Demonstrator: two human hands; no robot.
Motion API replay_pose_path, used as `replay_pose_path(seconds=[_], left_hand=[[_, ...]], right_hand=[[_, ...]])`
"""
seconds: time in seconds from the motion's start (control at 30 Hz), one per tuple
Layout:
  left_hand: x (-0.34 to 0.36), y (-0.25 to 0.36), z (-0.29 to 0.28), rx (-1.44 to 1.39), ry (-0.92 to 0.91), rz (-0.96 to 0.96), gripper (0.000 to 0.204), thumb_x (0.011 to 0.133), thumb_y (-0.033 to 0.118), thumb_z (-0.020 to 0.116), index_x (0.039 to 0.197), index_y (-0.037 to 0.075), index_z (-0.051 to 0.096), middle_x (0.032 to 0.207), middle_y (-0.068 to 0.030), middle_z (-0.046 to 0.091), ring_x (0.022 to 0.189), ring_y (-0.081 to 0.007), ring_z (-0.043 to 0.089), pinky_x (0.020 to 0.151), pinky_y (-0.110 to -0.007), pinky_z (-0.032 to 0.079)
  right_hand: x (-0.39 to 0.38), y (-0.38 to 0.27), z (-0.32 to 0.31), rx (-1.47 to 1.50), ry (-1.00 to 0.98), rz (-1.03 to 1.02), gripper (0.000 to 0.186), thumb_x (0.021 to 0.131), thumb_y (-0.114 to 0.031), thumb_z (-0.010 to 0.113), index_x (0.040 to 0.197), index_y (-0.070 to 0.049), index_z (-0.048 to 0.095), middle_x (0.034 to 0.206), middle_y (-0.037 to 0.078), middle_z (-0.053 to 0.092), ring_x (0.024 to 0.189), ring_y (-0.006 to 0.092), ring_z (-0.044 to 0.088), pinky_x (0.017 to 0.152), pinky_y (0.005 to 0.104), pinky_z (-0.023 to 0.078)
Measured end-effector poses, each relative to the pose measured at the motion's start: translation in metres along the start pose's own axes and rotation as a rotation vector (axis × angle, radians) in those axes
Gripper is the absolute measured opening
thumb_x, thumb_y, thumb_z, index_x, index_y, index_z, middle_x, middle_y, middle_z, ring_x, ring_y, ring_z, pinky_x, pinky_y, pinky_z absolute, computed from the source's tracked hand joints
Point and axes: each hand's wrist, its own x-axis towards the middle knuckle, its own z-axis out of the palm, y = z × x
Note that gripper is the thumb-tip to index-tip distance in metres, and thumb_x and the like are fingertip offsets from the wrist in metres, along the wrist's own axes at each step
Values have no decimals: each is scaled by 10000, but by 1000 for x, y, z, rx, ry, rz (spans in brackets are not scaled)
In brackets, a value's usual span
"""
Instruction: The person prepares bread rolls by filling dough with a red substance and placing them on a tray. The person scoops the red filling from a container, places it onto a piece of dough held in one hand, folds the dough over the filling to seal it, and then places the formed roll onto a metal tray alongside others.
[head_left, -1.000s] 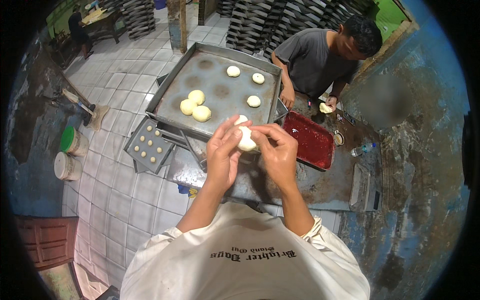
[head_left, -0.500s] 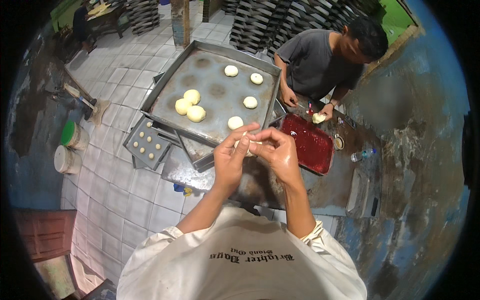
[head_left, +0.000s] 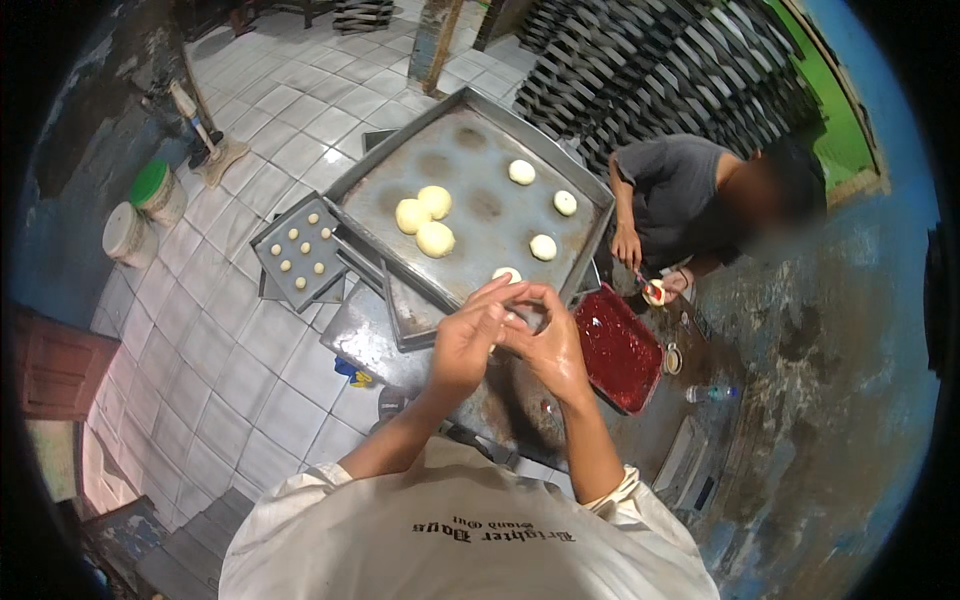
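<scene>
My left hand and my right hand meet over the near corner of a large metal tray. Their fingers are closed together around a piece of dough, which they almost wholly hide. On the tray, three bigger yellow dough balls touch one another. Several smaller, paler dough balls lie apart toward its right side, one of them just beyond my fingertips and partly covered.
At the right, a co-worker holds an opened dough piece with red filling, above a red-filled tray. A bottle lies nearby. Left stand a smaller tray of dough balls and lidded buckets. Stacked dark trays rise behind.
My view has shifted, so the tray sits farther right. My hands stay together, and the dough between them is more hidden. The co-worker's tool now reaches the dough piece, where red filling shows.
</scene>
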Motion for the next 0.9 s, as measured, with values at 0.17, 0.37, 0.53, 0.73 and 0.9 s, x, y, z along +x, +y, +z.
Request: replay_pose_path(seconds=[0.17,0.37,0.53,0.73,0.9], left_hand=[[0,16,-41,631,-35,303,373,1040,292,548,1271,63,731,1555,-85,554,1522,-331,386,1241,-559,163],[-39,2,-145,530,418,352,226,943,110,650,1124,11,743,1294,-143,690,1259,-289,602,1096,-412,435],[-108,28,-215,534,765,303,141,965,79,642,1025,-12,730,1144,-109,695,1155,-215,614,1046,-367,445],[-123,28,-242,334,1023,297,103,975,82,626,948,21,705,1077,-76,681,1077,-172,604,994,-331,438],[-116,36,-232,331,951,337,122,990,160,653,995,60,722,1128,-41,690,1100,-143,603,951,-324,429]], right_hand=[[45,11,3,414,-797,449,622,838,-146,874,1381,10,612,1278,107,701,1133,221,682,1024,354,537],[170,75,28,-650,-85,-130,521,911,-286,799,1324,7,677,1126,166,774,995,300,747,904,383,570],[229,136,46,-889,-236,-193,619,1022,-524,553,1415,-49,607,1421,248,592,1335,418,549,1139,499,399],[295,185,59,-798,88,-465,554,1079,-407,424,1525,-83,473,1614,234,392,1437,472,397,1188,558,311],[271,185,73,-815,-45,-291,658,1084,-544,377,1615,-156,383,1684,192,305,1551,454,242,1250,606,158]])
